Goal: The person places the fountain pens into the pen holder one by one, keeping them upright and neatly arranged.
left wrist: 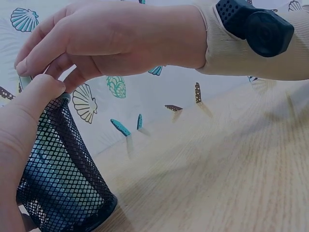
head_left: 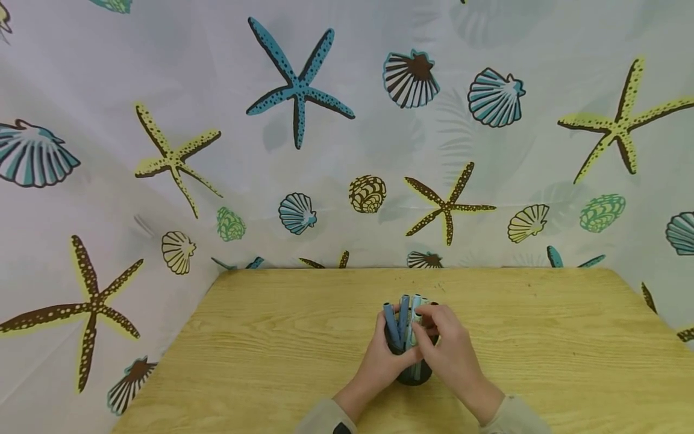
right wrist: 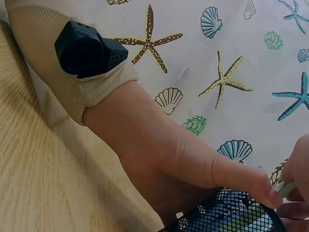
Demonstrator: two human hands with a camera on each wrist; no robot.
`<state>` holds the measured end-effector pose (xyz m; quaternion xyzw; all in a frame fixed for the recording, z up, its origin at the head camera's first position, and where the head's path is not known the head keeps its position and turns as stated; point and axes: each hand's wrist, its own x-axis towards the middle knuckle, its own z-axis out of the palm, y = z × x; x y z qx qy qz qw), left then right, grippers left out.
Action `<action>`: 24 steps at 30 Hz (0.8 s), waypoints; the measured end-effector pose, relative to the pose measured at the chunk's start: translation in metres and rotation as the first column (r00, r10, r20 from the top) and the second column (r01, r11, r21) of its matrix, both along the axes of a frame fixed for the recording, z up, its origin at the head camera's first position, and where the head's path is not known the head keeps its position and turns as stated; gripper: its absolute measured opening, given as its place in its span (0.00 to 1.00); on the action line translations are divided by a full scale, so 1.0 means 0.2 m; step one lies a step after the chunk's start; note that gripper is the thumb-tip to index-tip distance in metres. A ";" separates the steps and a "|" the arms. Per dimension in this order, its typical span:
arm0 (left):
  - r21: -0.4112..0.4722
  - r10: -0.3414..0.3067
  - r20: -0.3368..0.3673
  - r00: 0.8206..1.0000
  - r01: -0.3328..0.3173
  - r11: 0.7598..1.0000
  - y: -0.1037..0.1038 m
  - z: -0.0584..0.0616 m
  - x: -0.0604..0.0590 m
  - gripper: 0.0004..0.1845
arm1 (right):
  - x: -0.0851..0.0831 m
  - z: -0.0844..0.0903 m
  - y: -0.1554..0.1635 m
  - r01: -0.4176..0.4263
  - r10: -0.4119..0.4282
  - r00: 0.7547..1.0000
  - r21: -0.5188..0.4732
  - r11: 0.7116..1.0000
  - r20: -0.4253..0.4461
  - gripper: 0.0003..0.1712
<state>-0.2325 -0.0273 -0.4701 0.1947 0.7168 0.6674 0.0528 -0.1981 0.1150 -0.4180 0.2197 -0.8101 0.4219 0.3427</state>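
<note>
A black mesh pen cup (head_left: 416,375) stands on the table, filled with several markers (head_left: 393,327), bluish and pale ones with their ends up. Around its left side my left hand (head_left: 381,360) grips the cup, thumb across the near side just below the rim. My right hand (head_left: 454,349) is over the cup's right side, pinching a pale marker (right wrist: 285,187) between thumb and fingertips. The lower part of that marker is among the others. In the left wrist view, the mesh wall (left wrist: 67,169) shows markers through it.
A light wood-grain table (head_left: 271,337) spreads out around the cup. Behind it and along both sides hangs a white cloth (head_left: 347,132) printed with starfish and shells. Each sleeve cuff carries a black wrist device (left wrist: 268,31).
</note>
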 end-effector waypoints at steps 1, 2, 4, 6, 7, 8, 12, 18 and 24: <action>0.007 -0.007 -0.002 1.000 0.007 1.000 0.00 0.00 0.00 0.41 | 0.00 0.00 0.00 -0.002 0.002 1.000 0.006 1.000 -0.008 0.15; 0.012 -0.014 -0.003 1.000 0.014 1.000 0.00 0.00 0.00 0.42 | 0.00 0.00 0.01 -0.006 0.006 1.000 0.006 1.000 -0.012 0.16; 0.007 -0.018 0.001 1.000 0.018 1.000 0.00 0.01 -0.01 0.42 | 0.00 0.00 0.02 -0.014 0.014 1.000 -0.005 1.000 -0.015 0.19; -0.009 -0.016 0.015 1.000 0.016 1.000 -0.01 0.02 -0.01 0.43 | 0.00 0.01 0.03 -0.015 0.015 1.000 -0.019 1.000 -0.016 0.20; -0.019 -0.012 0.026 1.000 0.013 1.000 -0.01 0.02 -0.01 0.43 | 0.00 0.01 0.04 -0.011 0.010 1.000 -0.025 1.000 -0.018 0.21; -0.037 -0.005 0.038 0.999 0.006 0.999 -0.01 0.02 -0.01 0.44 | 0.00 0.01 0.04 -0.006 0.006 1.000 -0.031 1.000 -0.021 0.22; -0.102 0.024 0.080 0.996 -0.016 0.995 -0.03 0.02 -0.01 0.49 | 0.01 0.00 0.09 0.029 -0.030 0.999 -0.032 0.999 -0.019 0.22; -0.192 0.034 0.084 0.996 -0.017 0.981 -0.06 0.05 0.03 0.53 | 0.04 -0.05 0.18 0.097 -0.098 0.995 0.042 0.994 0.011 0.25; -0.314 0.023 0.034 0.999 -0.011 0.949 -0.13 0.09 0.03 0.52 | 0.06 -0.06 0.27 0.167 -0.181 0.981 0.162 0.973 0.074 0.25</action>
